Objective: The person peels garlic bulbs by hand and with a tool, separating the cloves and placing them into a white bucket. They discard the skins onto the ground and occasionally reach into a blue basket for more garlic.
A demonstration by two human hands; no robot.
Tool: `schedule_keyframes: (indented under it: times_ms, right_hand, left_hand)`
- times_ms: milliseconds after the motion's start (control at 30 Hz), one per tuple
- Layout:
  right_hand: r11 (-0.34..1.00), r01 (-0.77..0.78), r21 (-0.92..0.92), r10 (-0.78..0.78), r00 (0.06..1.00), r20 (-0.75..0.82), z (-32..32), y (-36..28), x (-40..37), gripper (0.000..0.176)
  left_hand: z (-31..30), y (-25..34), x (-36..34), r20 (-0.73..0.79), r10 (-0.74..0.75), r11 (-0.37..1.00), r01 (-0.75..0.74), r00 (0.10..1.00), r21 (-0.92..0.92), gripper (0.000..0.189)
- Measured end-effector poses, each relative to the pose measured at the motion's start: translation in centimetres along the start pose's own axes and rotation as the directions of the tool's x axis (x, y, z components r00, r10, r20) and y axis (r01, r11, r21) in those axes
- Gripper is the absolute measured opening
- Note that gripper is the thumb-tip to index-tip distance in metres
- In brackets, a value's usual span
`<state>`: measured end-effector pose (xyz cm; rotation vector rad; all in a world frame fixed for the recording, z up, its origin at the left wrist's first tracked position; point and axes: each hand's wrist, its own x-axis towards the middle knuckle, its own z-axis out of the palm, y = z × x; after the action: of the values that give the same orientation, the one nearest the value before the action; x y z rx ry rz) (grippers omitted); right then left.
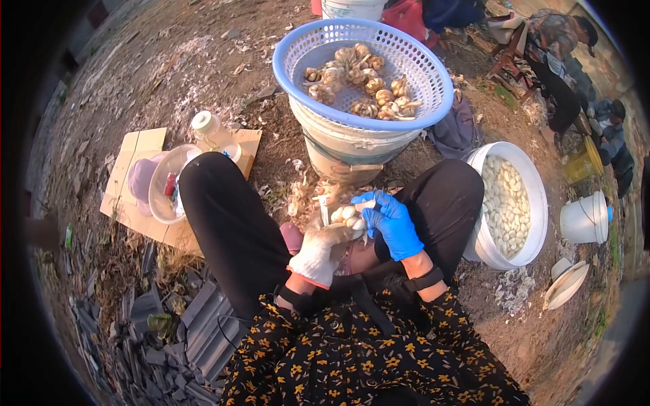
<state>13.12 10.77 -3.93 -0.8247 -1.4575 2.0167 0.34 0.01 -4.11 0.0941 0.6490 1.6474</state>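
Observation:
My left hand (318,254), in a white knit glove, is closed around a partly peeled garlic bulb (347,218) with pale cloves showing. Beside the bulb, a thin whitish blade-like piece (324,211) sticks up from the left hand; its lower end is hidden. My right hand (394,224) wears a blue glove, and its fingers pinch the bulb's right edge where a bit of skin shows. Just ahead, a blue colander (288,64) holds several unpeeled garlic bulbs (359,74) on top of a white bucket (352,145). Garlic skins (301,196) litter the ground below.
To the right stands a white bucket (539,210) full of peeled cloves (504,203). A lidded pail (583,218) and a hat (566,283) lie beyond. Cardboard (135,220) with a bowl (161,186) and jar (210,132) is at left, near broken tiles (206,328). Other people (562,47) sit at upper right.

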Motion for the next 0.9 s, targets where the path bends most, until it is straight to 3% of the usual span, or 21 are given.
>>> schedule_keyframes:
  times_ms: [100,200,300,400,600,700,800,900]
  right_hand:
    - [0.998,-0.048,0.036,0.049,0.999,-0.024,0.0,0.3,0.0,0.019]
    - [0.989,0.111,0.096,-0.107,0.993,-0.039,0.1,2.3,0.8,0.015]
    - [0.993,0.116,0.002,-0.115,0.991,-0.063,0.1,2.5,0.8,0.011]
    - [0.995,0.051,-0.084,-0.059,0.994,-0.088,0.1,2.3,0.8,0.009]
    - [1.000,-0.005,-0.006,0.003,0.960,-0.280,0.2,3.6,1.4,0.013]
    - [1.000,0.017,-0.019,-0.022,0.960,-0.280,0.1,3.5,1.7,0.027]
    - [0.993,-0.109,0.039,0.115,0.960,-0.255,0.2,1.5,1.0,0.030]
    - [0.996,-0.082,-0.021,0.075,0.972,-0.224,0.2,1.4,1.0,0.027]
  left_hand:
    - [-0.3,-1.0,0.3,-0.016,0.031,0.999,-0.031,0.999,-0.028,0.042]
    - [0.4,-0.8,0.0,-0.027,0.067,0.998,-0.066,0.997,0.012,0.040]
    - [0.2,-0.4,-0.2,-0.025,0.033,0.990,-0.030,0.999,0.137,0.040]
    - [-0.7,-0.7,0.0,-0.010,0.016,0.988,-0.014,1.000,0.155,0.042]
    - [-1.1,-1.4,1.0,0.047,0.056,0.990,-0.062,0.997,0.125,0.048]
    - [-0.4,-0.7,0.6,-0.005,0.022,0.994,-0.021,1.000,0.110,0.049]
    - [-0.3,-0.7,0.7,-0.006,0.022,0.996,-0.021,1.000,0.088,0.037]
    - [-0.1,-0.6,0.6,0.018,0.062,0.995,-0.063,0.998,0.079,0.031]
